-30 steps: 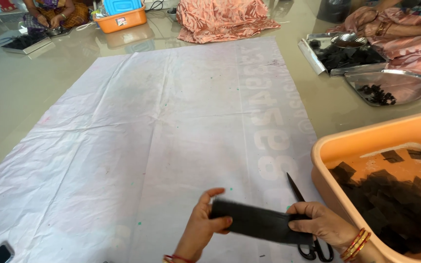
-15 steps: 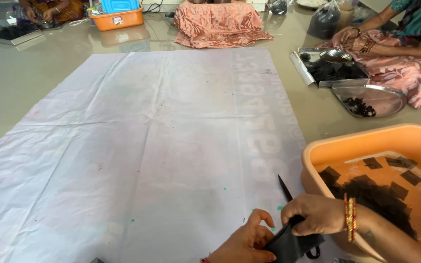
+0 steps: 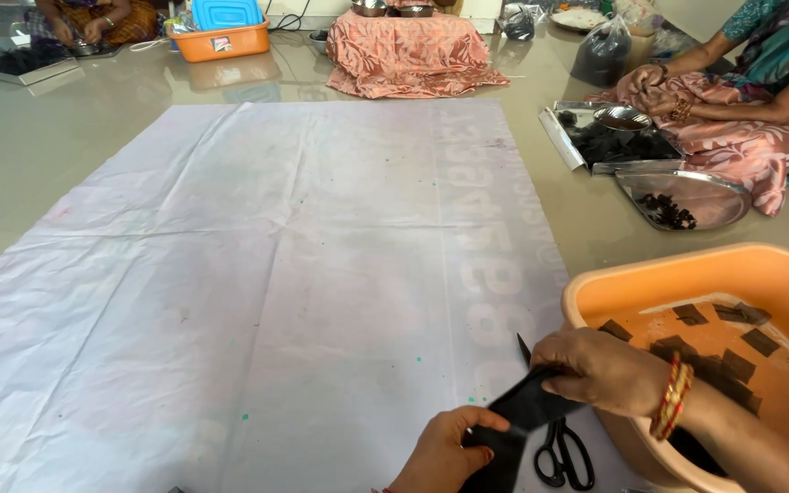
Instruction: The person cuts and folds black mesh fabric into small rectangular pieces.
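**Q:** State of both hands?

**A:** Both are closed on 1 item. The left hand [image 3: 440, 452] pinches the lower end of the dark strip [image 3: 522, 411]. The right hand [image 3: 600, 370] has its fingers pressed together over the upper end. The strip is bent between them, held just left of the orange tub [image 3: 687, 265].

**Q:** What lies closest to the tub?

**A:** The black-handled scissors [image 3: 563, 452] lie on the white sheet [image 3: 276, 274], touching or just beside the tub's left wall and under the strip. No hand holds them. Inside the tub lie cut dark squares [image 3: 687, 351].

**Q:** Step in hand?

**A:** Judged from the grip, the strip is being folded or straightened, with cutting not yet begun.

**Q:** What does the next move call for?

**A:** Probably 1 hand freed for the scissors while the other keeps the strip taut and clear of the blades.

**Q:** Beyond the tub?

**A:** A steel bowl [image 3: 687, 196] and a tray [image 3: 609, 146] of dark material sit on the floor. Another person's hand [image 3: 650, 78] rests past them. Far behind the tub stands a pink cloth bundle [image 3: 408, 55].
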